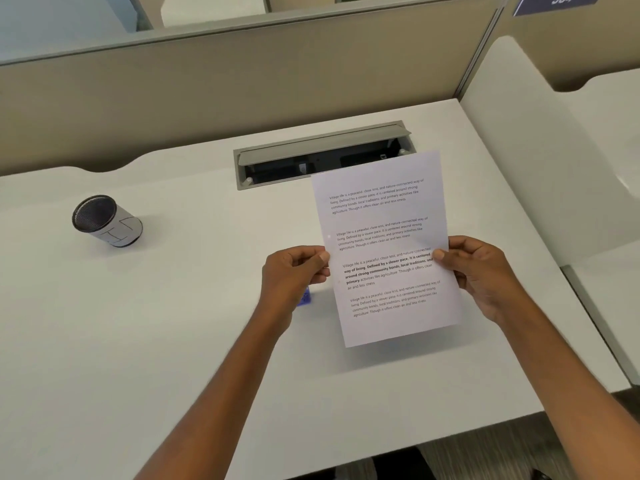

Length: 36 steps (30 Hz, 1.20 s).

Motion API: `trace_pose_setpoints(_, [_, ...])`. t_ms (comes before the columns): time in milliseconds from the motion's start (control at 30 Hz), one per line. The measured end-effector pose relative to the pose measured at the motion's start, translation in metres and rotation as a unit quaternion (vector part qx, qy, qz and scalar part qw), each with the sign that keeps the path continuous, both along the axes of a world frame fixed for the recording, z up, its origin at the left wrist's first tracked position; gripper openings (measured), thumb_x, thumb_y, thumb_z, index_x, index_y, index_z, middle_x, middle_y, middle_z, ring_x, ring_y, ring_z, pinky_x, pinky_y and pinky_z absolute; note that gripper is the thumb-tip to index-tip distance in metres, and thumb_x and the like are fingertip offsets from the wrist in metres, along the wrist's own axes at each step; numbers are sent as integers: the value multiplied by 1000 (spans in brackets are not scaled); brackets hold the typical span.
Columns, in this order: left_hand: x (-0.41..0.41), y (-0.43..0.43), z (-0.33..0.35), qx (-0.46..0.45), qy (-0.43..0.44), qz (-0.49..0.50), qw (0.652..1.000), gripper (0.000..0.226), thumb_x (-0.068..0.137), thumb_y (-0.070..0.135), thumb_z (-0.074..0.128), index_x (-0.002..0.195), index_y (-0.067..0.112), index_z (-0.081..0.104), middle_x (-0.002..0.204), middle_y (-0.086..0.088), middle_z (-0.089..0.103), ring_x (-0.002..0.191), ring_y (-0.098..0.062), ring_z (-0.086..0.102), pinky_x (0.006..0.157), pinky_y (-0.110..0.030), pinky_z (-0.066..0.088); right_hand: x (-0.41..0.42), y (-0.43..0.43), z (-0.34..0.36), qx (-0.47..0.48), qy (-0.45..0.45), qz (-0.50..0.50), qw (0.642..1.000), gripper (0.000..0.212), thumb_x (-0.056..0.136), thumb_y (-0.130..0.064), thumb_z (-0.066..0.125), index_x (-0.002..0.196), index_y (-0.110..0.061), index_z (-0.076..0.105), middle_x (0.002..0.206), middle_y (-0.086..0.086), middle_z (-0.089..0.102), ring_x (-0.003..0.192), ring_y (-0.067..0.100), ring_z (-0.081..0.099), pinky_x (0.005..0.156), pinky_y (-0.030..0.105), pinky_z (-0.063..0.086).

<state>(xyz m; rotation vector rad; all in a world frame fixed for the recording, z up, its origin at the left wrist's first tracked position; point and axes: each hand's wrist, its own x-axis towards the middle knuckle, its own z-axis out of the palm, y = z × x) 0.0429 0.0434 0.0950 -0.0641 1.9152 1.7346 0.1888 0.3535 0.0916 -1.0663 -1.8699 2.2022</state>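
Printed sheet [384, 244] held up above the desk [173, 323], tilted, text facing me. My left hand [294, 271] pinches its left edge, right hand [481, 275] pinches the right edge. Mesh cup [105, 221] far left, cable tray [322, 154] behind sheet.

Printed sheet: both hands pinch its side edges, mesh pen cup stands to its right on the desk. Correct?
Not quite. The head view shows the mesh pen cup standing on the desk to the left of the printed sheet, not its right. The rest holds: the left hand and right hand each pinch a side edge.
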Motion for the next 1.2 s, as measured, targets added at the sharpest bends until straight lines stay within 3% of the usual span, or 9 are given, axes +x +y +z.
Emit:
trace_pose_setpoints(167, [-3,24,-3,-9,-9,-5,1000,10,97,16,82,105,11,87,96,-16,86,84,-23,80,91,-40,68,3,21,2,20,0,-8,1000,16,89,-13,88,100,-25,86,105,7,88,84,16,83,72,28,68])
trace_pose_setpoints(300, [-1,55,-7,-19,-17,1,1000,10,96,14,82,101,6,86,95,-18,86,79,-20,78,90,-38,69,2,45,1,48,-20,-7,999,15,94,-11,85,107,-20,82,102,5,88,82,14,82,76,33,64])
trace_pose_setpoints(467, [-3,107,-23,-33,-45,2,998,10,95,11,82,97,3,86,84,-11,83,73,-19,75,88,-37,69,-4,82,-4,93,-51,-19,994,15,95,-4,83,101,-17,80,84,-5,86,69,5,80,56,18,59])
trace_pose_setpoints(600, [-9,151,-38,-51,-52,-4,997,8,94,12,82,93,5,86,88,-15,86,76,-19,78,82,-33,70,-14,115,-16,160,-83,-41,983,25,91,-4,86,96,-27,77,73,-14,80,68,5,78,59,17,59])
trace_pose_setpoints(733, [-13,192,-48,-72,-56,-9,996,7,92,10,82,90,4,86,86,-13,86,72,-16,78,73,-26,69,-25,147,-29,221,-113,-53,967,25,88,-6,87,91,-30,77,80,-3,75,76,20,72,81,36,60])
trace_pose_setpoints(800, [-16,212,-52,-75,-67,-9,995,8,91,9,82,91,2,86,88,-15,86,72,-18,79,76,-29,70,-30,161,-34,249,-126,-59,958,25,88,-7,87,89,-30,76,80,-2,72,75,19,69,80,36,58])
trace_pose_setpoints(967, [-25,252,-64,-87,-86,-4,992,8,89,7,81,82,4,84,87,-17,85,66,-19,77,84,-39,71,-44,190,-49,314,-162,-59,934,24,88,-6,84,109,-17,81,84,-3,71,84,22,68,76,31,53])
trace_pose_setpoints(1100, [-29,276,-73,-89,-100,-3,991,11,85,5,80,76,-1,82,80,-19,83,64,-21,74,88,-45,71,-53,204,-58,366,-199,-59,907,31,91,-8,80,122,-14,78,106,3,74,98,27,72,90,38,59])
trace_pose_setpoints(1200, [-32,292,-77,-96,-106,-7,990,9,85,5,80,75,5,81,73,-12,78,63,-22,73,88,-47,70,-57,211,-64,390,-217,-63,892,37,95,-8,75,132,-15,74,121,7,76,108,28,71,88,33,52])
